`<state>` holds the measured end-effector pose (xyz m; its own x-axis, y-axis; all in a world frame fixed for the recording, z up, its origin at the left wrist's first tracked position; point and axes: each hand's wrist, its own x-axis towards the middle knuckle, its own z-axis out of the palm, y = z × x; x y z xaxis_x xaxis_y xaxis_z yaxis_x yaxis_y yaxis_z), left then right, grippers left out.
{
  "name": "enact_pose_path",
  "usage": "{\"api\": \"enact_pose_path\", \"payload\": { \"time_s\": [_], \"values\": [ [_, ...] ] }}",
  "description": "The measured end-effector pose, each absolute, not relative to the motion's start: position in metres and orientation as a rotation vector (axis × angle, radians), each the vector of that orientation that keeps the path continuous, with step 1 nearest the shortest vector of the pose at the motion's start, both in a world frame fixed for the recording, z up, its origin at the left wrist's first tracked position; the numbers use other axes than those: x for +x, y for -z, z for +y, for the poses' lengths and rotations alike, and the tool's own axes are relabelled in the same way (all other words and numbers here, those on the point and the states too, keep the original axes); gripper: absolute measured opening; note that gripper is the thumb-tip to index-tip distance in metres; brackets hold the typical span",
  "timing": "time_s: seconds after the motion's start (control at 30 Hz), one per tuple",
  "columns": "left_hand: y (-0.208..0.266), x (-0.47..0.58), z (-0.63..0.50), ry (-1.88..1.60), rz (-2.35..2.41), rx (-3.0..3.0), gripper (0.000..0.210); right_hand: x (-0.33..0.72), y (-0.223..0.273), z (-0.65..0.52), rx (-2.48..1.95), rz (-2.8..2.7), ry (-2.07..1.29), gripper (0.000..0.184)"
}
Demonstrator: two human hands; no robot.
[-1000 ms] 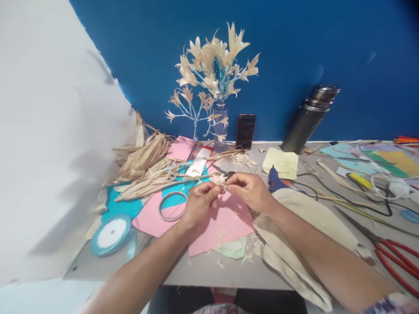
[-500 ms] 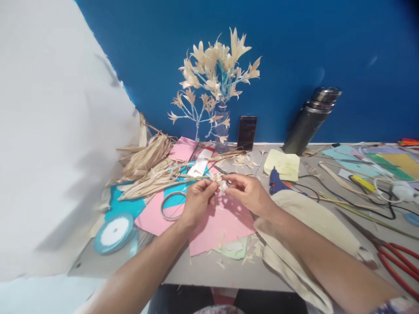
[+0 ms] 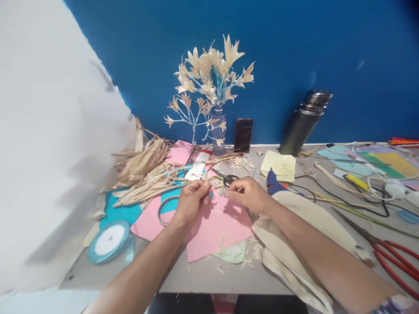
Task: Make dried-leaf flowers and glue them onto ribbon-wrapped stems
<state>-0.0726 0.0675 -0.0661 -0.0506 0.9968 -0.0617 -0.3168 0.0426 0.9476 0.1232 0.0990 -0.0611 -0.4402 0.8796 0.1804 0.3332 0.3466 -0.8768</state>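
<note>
My left hand (image 3: 194, 198) is closed in a pinch above the pink paper (image 3: 212, 237). A small pale husk flower (image 3: 206, 176) pokes up from its fingertips, partly hidden by them. To the right, my right hand (image 3: 249, 194) is also pinched, a short gap away from the left. Whatever its fingertips hold, if anything, is too small to make out. Just behind the hands lie small scissors with black handles (image 3: 229, 179). A roll of grey tape (image 3: 163, 213) rests left of my left hand.
Dried husks (image 3: 144, 170) and a blue ribbon spool (image 3: 109, 242) lie at left. Husk flowers stand in a clear bottle (image 3: 218, 131), beside a phone (image 3: 243, 135). A leaning flask (image 3: 304, 122), blue glue gun (image 3: 274, 182), beige cloth (image 3: 304, 222) and red-handled shears (image 3: 389, 257) are at right.
My hands were together at the small husk flower and are now apart. The right hand has come away from it; the left keeps hold. The whole view has shifted slightly.
</note>
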Motion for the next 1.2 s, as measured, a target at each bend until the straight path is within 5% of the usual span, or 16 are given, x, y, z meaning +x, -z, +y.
{"api": "enact_pose_path", "payload": {
  "time_s": [0.23,0.53,0.73,1.2],
  "values": [
    [0.067,-0.068,0.064,-1.322,1.039,0.948,0.031,0.120,0.059,0.095,-1.017,-1.842,-1.322,0.017],
    [0.070,-0.066,0.062,-1.304,0.964,0.980,0.032,0.118,0.057,0.092,-0.939,-1.683,-1.268,0.034],
    [0.077,-0.065,0.061,-1.242,1.010,1.087,0.030,0.116,0.060,0.090,-0.849,-1.672,-1.167,0.015],
    [0.074,-0.050,0.046,-1.386,1.321,1.500,0.025,0.106,0.065,0.081,-0.918,-1.712,-0.733,0.011]
  ]
}}
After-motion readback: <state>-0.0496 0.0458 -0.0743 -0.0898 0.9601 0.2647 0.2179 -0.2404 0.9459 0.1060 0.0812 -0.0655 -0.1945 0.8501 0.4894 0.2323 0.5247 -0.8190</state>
